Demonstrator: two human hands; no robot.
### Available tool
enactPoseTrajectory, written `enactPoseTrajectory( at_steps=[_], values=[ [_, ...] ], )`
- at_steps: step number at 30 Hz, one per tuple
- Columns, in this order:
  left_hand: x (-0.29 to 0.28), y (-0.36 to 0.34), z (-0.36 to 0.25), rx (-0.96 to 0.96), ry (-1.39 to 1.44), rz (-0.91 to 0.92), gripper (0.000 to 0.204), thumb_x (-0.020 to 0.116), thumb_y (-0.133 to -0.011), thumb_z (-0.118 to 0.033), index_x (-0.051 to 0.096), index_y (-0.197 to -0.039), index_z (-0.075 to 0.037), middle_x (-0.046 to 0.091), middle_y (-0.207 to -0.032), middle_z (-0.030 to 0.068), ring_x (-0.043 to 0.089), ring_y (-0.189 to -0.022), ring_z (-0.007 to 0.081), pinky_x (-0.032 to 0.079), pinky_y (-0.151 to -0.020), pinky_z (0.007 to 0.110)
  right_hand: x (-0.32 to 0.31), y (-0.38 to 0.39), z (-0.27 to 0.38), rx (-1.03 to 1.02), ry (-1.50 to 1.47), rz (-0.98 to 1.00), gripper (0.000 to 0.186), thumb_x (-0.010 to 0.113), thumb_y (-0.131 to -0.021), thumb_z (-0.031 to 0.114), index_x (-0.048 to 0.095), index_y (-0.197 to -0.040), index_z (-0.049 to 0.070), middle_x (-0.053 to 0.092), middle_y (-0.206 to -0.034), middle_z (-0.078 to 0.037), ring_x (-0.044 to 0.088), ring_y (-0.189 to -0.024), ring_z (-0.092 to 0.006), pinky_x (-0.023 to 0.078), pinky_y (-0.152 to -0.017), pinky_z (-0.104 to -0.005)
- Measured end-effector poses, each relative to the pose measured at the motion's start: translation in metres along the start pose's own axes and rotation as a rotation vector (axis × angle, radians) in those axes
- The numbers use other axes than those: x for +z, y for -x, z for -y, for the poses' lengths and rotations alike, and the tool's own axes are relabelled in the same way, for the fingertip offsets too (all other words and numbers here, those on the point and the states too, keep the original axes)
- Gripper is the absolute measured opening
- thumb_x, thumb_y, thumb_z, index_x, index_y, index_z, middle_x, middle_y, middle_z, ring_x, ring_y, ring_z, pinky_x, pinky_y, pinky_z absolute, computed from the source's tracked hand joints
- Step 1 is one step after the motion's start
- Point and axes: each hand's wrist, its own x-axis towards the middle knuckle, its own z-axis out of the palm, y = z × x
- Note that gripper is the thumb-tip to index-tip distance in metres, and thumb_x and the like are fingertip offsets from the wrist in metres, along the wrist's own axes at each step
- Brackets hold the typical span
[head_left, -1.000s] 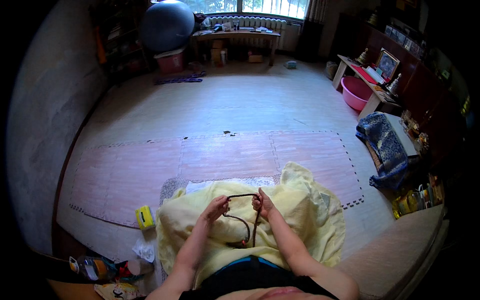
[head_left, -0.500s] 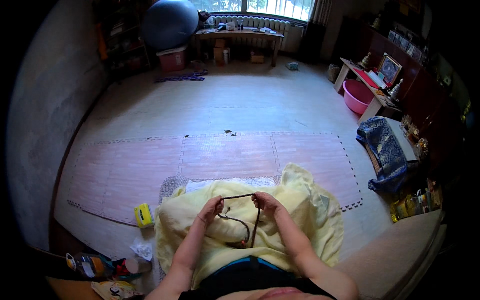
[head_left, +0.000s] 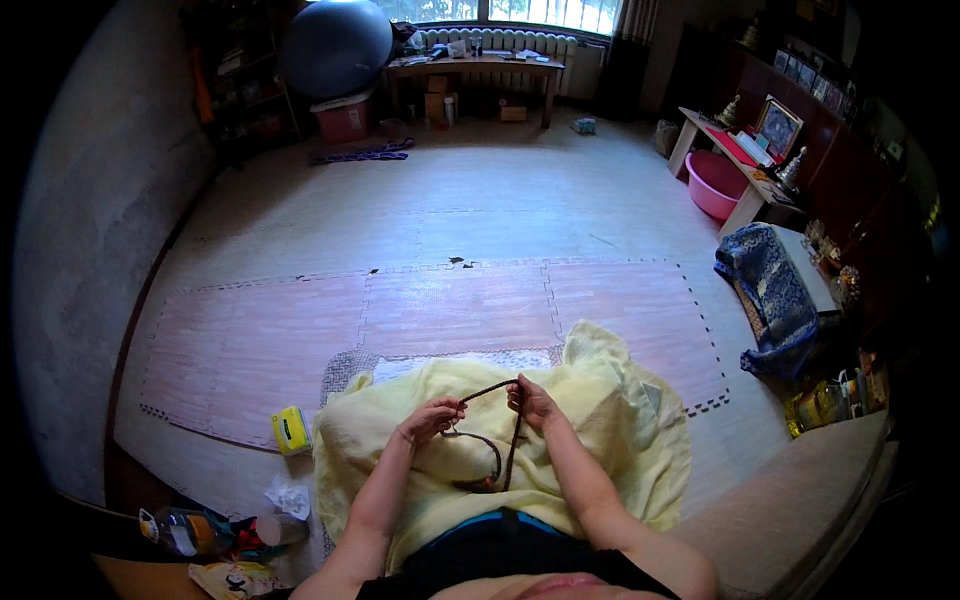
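Observation:
My left hand [head_left: 436, 414] is closed on a dark braided cord [head_left: 485, 390], with its fingertips pinched near a bend in it. Slightly higher and to the right, my right hand [head_left: 532, 402] grips the same cord. The span between them slants up to the right, and lengths hang down in a loop with a small orange-red piece [head_left: 488, 482] low on it. Beneath both hands a rumpled yellow cloth [head_left: 630, 450] is spread over my lap and the padded mat [head_left: 348, 366].
A yellow packet [head_left: 291, 430], crumpled tissue [head_left: 289, 496] and bottle [head_left: 175, 532] lie left; a cushioned edge [head_left: 780, 500] is near right. A cloth-draped box [head_left: 760, 300], low table [head_left: 688, 135] and pink basin [head_left: 714, 188] line the right. An exercise ball [head_left: 336, 50] and desk [head_left: 472, 68] stand behind.
Since half a second ago my right hand has risen a little and my left has shifted slightly right, so the cord between them, earlier near level, now slopes.

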Motion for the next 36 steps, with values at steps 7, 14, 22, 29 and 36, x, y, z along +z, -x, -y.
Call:
enactPoseTrajectory(
  at_steps=[7, 14, 22, 29, 36],
  values=[
    [-0.016, -0.011, 0.013, 0.093, 0.059, 0.094, 0.025, 0.042, -0.069, 0.003, 0.050, -0.093, 0.001, 0.048, -0.066, 0.0022, 0.044, -0.058, 0.0095, 0.036, -0.055, 0.019, 0.011, 0.004, -0.005, 0.002, 0.064, -0.016, 0.018, 0.051, -0.080, 0.028, 0.052, -0.077, 0.009, 0.053, -0.071, 0.000, 0.046, -0.060, -0.0093, 0.038, -0.057, -0.0219],
    [-0.015, -0.007, 0.003, 0.184, 0.487, -0.017, 0.026, 0.042, -0.072, -0.002, 0.048, -0.097, 0.001, 0.047, -0.060, 0.0002, 0.038, -0.049, 0.0086, 0.033, -0.049, 0.019, 0.018, 0.009, -0.004, 0.154, 0.333, 0.196, 0.029, 0.054, -0.077, 0.012, 0.049, -0.104, 0.002, 0.051, -0.082, -0.001, 0.047, -0.067, -0.0074, 0.041, -0.063, -0.0196],
    [-0.016, -0.011, 0.006, 0.265, 0.286, -0.048, 0.023, 0.053, -0.078, -0.016, 0.048, -0.096, -0.003, 0.052, -0.069, 0.0014, 0.044, -0.055, 0.0045, 0.035, -0.048, 0.015, 0.024, 0.013, -0.003, 0.202, 0.381, 0.218, 0.015, 0.054, -0.077, 0.014, 0.052, -0.089, 0.006, 0.050, -0.074, 0.001, 0.045, -0.064, -0.0065, 0.039, -0.059, -0.0183],
    [-0.011, -0.009, 0.004, 0.194, 0.162, -0.051, 0.014, 0.051, -0.080, -0.019, 0.049, -0.085, -0.006, 0.050, -0.065, -0.0006, 0.040, -0.052, 0.0052, 0.032, -0.047, 0.017, 0.020, 0.009, -0.004, 0.190, 0.356, 0.187, 0.012, 0.056, -0.076, 0.019, 0.050, -0.077, 0.008, 0.045, -0.065, 0.004, 0.039, -0.056, -0.0052, 0.033, -0.052, -0.0176],
    [-0.008, -0.009, 0.007, 0.095, 0.099, -0.025, 0.017, 0.051, -0.077, -0.026, 0.045, -0.067, -0.014, 0.038, -0.056, -0.0047, 0.032, -0.048, 0.0056, 0.027, -0.045, 0.020, 0.016, 0.004, -0.006, 0.155, 0.171, 0.129, 0.036, 0.044, -0.080, 0.041, 0.044, -0.061, 0.011, 0.037, -0.053, 0.002, 0.035, -0.049, -0.0096, 0.030, -0.048, -0.0215]
  ],
)
